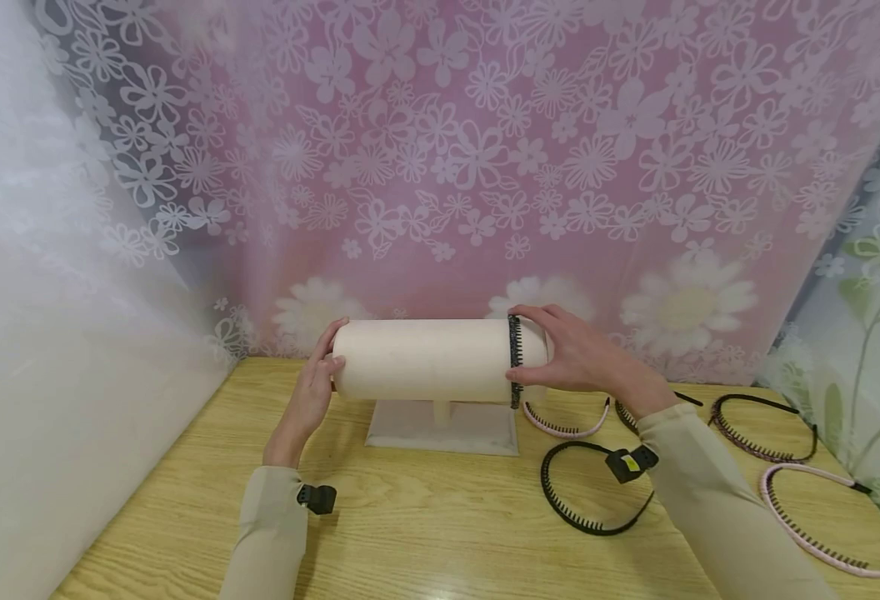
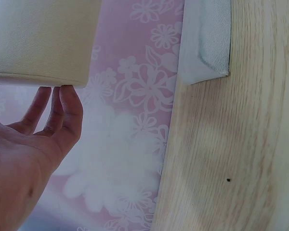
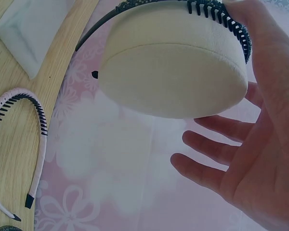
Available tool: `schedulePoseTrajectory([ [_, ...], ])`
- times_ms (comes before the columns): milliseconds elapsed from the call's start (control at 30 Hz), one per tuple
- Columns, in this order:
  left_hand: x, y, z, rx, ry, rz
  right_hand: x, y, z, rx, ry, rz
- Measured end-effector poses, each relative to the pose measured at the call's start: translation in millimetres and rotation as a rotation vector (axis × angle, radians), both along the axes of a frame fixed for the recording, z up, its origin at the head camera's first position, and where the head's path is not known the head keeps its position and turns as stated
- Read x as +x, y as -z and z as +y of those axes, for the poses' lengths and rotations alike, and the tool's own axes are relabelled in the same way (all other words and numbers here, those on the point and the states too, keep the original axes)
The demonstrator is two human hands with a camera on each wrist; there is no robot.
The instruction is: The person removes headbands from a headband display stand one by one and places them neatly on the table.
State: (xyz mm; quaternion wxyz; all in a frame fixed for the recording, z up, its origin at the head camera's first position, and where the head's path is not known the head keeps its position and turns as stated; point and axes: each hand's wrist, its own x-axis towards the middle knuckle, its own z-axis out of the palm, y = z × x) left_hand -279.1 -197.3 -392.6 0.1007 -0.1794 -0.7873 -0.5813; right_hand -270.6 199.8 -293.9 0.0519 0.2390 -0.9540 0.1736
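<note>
A cream padded display roll point(image 1: 421, 360) lies level on a short post above a flat pale base point(image 1: 402, 429). Around its right end sits a dark, glittery headband point(image 1: 516, 362) with black comb teeth. My left hand point(image 1: 309, 396) holds the roll's left end, thumb in front and fingers behind; in the left wrist view the fingertips of that hand point(image 2: 33, 144) touch the end's edge. With thumb and index finger my right hand point(image 1: 582, 354) grips the headband. In the right wrist view, its other fingers point(image 3: 207, 144) spread beside the roll's end point(image 3: 173, 79).
Right of the base, several toothed headbands lie on the wooden table point(image 1: 425, 517): a black one point(image 1: 586, 527), a small pink one point(image 1: 560, 432), a pink one point(image 1: 822, 550) and a dark brown one point(image 1: 755, 450). A pink floral curtain point(image 1: 440, 167) hangs behind.
</note>
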Motion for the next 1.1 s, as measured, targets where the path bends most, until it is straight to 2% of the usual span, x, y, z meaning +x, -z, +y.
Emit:
schedulePoseTrajectory([
  [833, -0.2, 1.9, -1.1, -0.003, -0.005, 0.002, 4.1, 0.9, 9.7, -0.014, 0.013, -0.037],
  [1100, -0.6, 2.0, -0.7, 0.006, 0.002, 0.004, 7.8, 2.8, 13.1, -0.085, -0.005, -0.067],
])
